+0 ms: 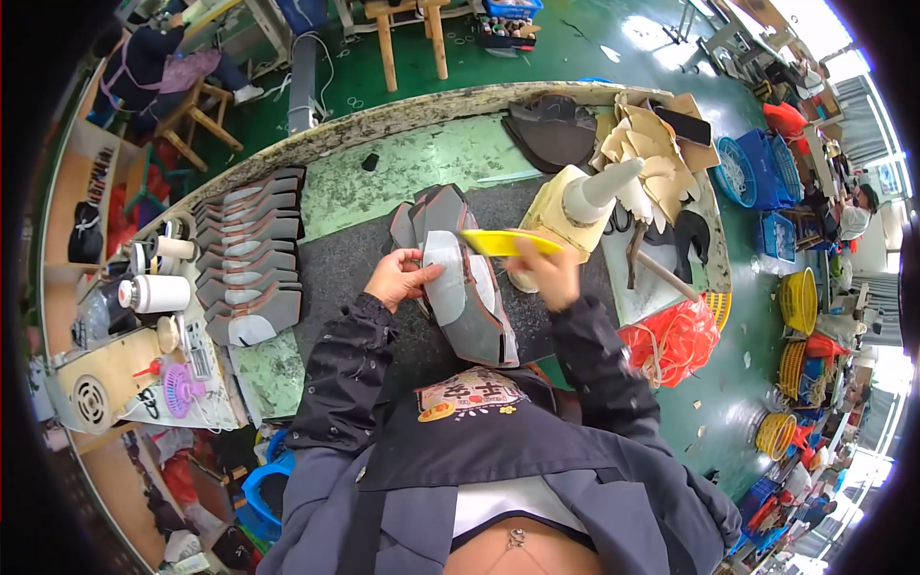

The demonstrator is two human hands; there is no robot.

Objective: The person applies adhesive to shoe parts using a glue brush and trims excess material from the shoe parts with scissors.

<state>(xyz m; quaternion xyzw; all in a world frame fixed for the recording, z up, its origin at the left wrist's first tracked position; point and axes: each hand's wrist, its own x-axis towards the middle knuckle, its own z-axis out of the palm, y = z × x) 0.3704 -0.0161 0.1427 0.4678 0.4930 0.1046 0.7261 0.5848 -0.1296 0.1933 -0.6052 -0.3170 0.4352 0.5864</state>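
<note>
In front of me on a dark mat [345, 240] lies a small overlapping stack of grey shoe-upper pieces [484, 321] with orange edging. My left hand [395, 280] pinches the edge of a pale, whitish piece [443, 268] lying over the stack, thumb on top. Above the stack's right side, my right hand [551, 273] grips a yellow flat-handled tool [508, 242]; its tip points left, close to the pale piece, and its exact kind is unclear. Just beyond that hand stands a cream pot [551, 213] with a rounded white top.
More grey upper pieces [251, 259] stand in an overlapping row at left. Beside them are a white flask [155, 294] and a purple fan [180, 388]. At right lie tan cut pieces [647, 158], a phone [682, 126], a wooden handle [668, 276] and a red plastic bag [676, 340].
</note>
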